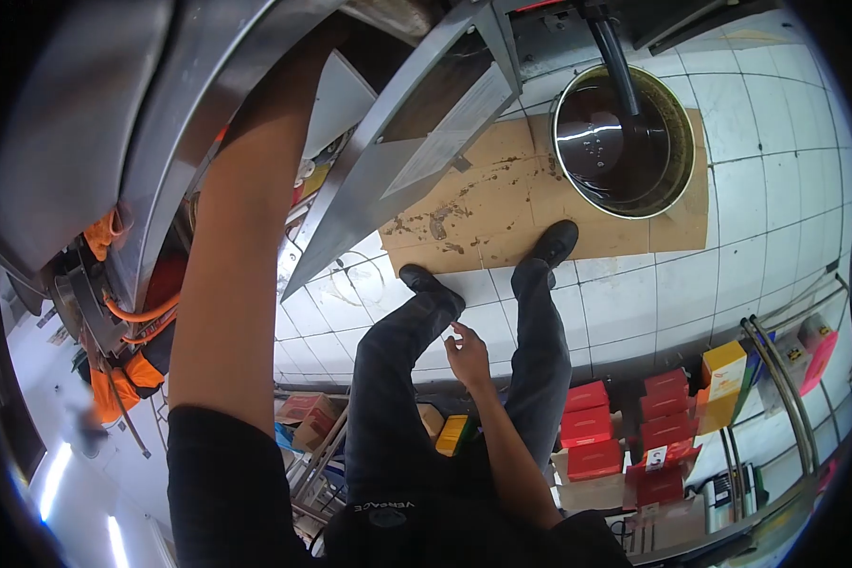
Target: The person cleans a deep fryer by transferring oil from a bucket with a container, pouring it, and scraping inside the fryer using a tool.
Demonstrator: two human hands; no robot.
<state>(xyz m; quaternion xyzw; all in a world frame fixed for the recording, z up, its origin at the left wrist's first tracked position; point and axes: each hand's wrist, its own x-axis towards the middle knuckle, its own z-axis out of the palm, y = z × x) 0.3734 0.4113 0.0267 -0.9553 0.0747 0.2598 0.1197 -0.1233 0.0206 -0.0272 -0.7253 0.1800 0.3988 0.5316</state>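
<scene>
My left arm (232, 256) reaches up past a grey metal panel (435, 114), which stands at a slant like an open cabinet door. The left hand itself is hidden inside the dark space behind the metal. Low between my legs hangs my right hand (468, 358), its fingers loosely apart with nothing visible in them. At the upper right a round metal pot (674, 189) on the floor holds dark brown liquid (596, 142). A black hose (615, 62) runs down from above into that pot.
Stained cardboard (492, 204) lies under the pot and by my black shoes (551, 243) on white floor tiles (625, 293). Behind me, red boxes (592, 426) and a yellow carton (721, 374) sit on a rack. Orange-and-black gear (128, 383) is at the left.
</scene>
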